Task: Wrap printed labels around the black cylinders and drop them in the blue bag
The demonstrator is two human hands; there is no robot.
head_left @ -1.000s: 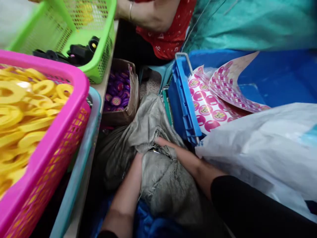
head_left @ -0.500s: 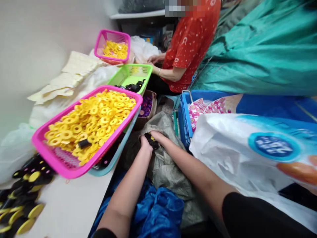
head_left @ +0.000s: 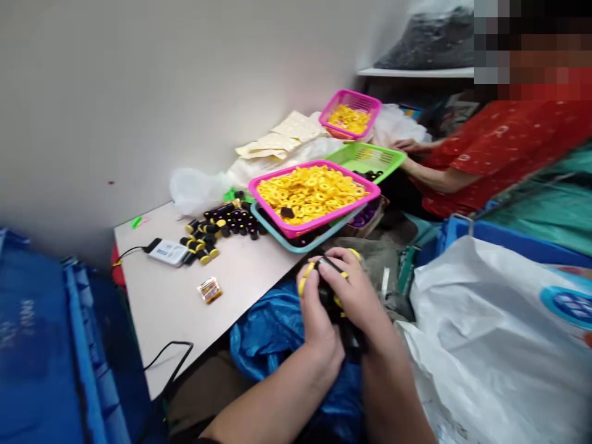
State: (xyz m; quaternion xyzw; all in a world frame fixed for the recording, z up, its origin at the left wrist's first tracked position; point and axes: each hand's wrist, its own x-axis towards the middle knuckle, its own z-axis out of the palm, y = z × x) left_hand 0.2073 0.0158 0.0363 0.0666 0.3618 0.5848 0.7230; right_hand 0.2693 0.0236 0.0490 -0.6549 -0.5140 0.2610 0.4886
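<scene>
Cupped together, my left hand (head_left: 317, 314) and my right hand (head_left: 363, 293) hold several black cylindrical pieces with yellow ends (head_left: 327, 296). Fingers of both hands wrap round the bunch, so some of the pieces are hidden. Below them lies a blue plastic bag (head_left: 263, 327), and the grey sack (head_left: 386, 259) stands just behind. Beyond my hands, a pink basket (head_left: 296, 232) full of yellow rings (head_left: 314, 191) rests on a light-blue tray (head_left: 300, 248). On the white table (head_left: 250, 290) to the left is a pile of similar black and yellow pieces (head_left: 201, 240).
A small shiny packet (head_left: 210, 290) and a white device with a black cable (head_left: 167, 251) lie on the table. Green (head_left: 393, 161) and pink (head_left: 350, 132) baskets stand farther back, near a person in red (head_left: 509, 148). Blue crates (head_left: 37, 345) flank the left; a white bag (head_left: 485, 327) fills the right.
My hands have come out of the grey sack's mouth with black and yellow pieces in them. The view has swung left, showing more of the table.
</scene>
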